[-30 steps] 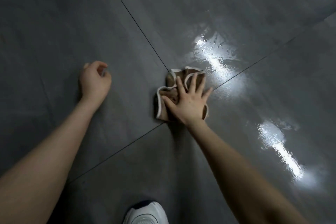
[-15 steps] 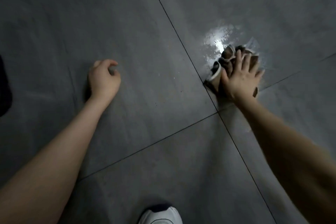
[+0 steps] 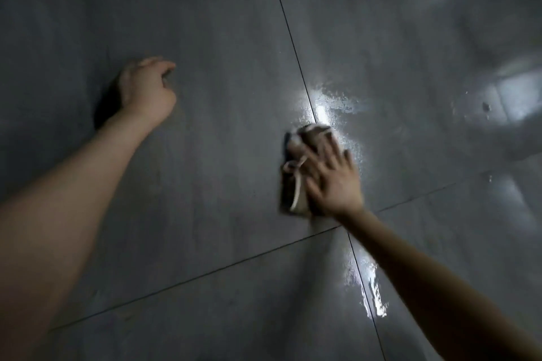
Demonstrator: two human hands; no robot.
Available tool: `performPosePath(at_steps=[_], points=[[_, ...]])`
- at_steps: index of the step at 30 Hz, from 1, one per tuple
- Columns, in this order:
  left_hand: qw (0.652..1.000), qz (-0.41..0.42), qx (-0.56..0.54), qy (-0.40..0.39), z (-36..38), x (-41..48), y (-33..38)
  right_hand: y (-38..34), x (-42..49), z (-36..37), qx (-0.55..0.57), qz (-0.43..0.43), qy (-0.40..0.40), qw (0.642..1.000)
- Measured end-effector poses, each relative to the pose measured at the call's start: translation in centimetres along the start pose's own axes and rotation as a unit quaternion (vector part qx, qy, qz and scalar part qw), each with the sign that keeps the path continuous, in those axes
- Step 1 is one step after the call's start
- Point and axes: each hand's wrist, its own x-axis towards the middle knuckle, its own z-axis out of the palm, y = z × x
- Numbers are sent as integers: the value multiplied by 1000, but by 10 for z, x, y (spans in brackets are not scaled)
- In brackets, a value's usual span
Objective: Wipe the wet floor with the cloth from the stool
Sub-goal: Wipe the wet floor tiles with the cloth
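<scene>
A crumpled brown cloth (image 3: 296, 182) with a pale hem lies on the dark grey tiled floor (image 3: 223, 132), right on a tile seam. My right hand (image 3: 333, 182) presses flat on it with fingers spread, and covers its right half. A shiny wet patch (image 3: 331, 102) glistens just beyond the cloth. A second wet streak (image 3: 369, 287) runs along the seam nearer to me, beside my right forearm. My left hand (image 3: 146, 91) rests on the floor to the left, fingers curled, holding nothing. The frame is blurred by motion.
Thin dark grout lines (image 3: 205, 275) cross just below the cloth. A bright reflection (image 3: 513, 99) lies on the glossy tiles at the right. No stool is in view.
My right hand has pushed the cloth out over the wet patch and then drawn it back toward me. The view has shifted; the shoe at the bottom edge is out of frame.
</scene>
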Motion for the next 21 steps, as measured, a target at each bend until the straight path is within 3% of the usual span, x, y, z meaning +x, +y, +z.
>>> performPosePath(at_steps=[3, 5, 7, 9, 12, 14, 16, 18, 19, 21], points=[[1000, 10, -4, -12, -4, 10, -2, 24, 69, -23, 24, 296, -24, 955], [999, -21, -24, 10, -10, 14, 2, -3, 125, -32, 50, 336, -29, 940], [996, -57, -51, 41, -16, 18, 5, -53, 166, -31, 35, 246, -37, 968], [993, -64, -69, 75, -22, 26, 4, -118, 171, -18, -14, 94, -33, 995], [991, -51, -87, 90, -22, 43, 11, -178, 110, -3, -21, -120, -9, 993], [990, -43, -102, 82, -19, 55, 23, -165, 58, 4, -12, -212, -15, 977], [993, -32, -99, 63, -11, 61, 39, -115, 21, 6, -31, -221, -21, 974], [997, 3, -73, 20, 5, 64, 59, -53, 0, 2, -36, -108, -23, 993], [998, 25, -58, -6, 14, 66, 70, -26, -7, -3, -29, -2, -27, 999], [997, 56, -30, -46, 32, 65, 86, 9, -10, -11, -4, 223, -37, 974]])
